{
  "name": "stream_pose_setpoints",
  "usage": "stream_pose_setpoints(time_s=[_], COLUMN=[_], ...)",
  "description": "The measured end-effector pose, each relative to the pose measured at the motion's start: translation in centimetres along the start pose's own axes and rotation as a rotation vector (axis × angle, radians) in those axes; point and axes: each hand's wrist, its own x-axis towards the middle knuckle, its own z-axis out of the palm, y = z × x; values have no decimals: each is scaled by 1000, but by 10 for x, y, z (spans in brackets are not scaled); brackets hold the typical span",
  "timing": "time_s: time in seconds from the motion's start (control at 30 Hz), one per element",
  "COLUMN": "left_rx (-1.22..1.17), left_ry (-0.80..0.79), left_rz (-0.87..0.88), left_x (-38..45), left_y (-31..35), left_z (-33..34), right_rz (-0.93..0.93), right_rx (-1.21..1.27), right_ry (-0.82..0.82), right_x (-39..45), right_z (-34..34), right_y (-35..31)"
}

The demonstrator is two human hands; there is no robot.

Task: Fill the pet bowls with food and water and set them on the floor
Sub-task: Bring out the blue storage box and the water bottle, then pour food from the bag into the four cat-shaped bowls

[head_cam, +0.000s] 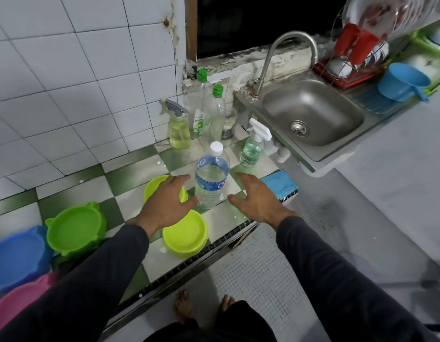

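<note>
White tiled wall [66,70] — dark window [251,23], steel sink [312,112].

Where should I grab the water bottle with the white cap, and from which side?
Take the water bottle around its labelled middle, from the right, where the right hand is already open beside it. It stands upright and capped, and the yellow-green bowls crowd its left and near side.

Both arms wear long dark sleeves [95,272] to the wrists; dark trousers [214,327] below, feet [183,304] bare.
</note>
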Motion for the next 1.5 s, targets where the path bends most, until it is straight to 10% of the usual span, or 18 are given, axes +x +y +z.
stream_pose_setpoints(time_s=[0.47,1.5], left_rx=[327,331], left_ry=[46,303], left_rz=[-165,-706], left_x=[-102,-437], left_y=[16,-121], left_z=[-27,-127], right_rz=[-226,-718], right_rx=[-486,-463], right_ry=[-50,-255], right_x=[-39,-154], right_z=[11,186], right_y=[-19,-274])
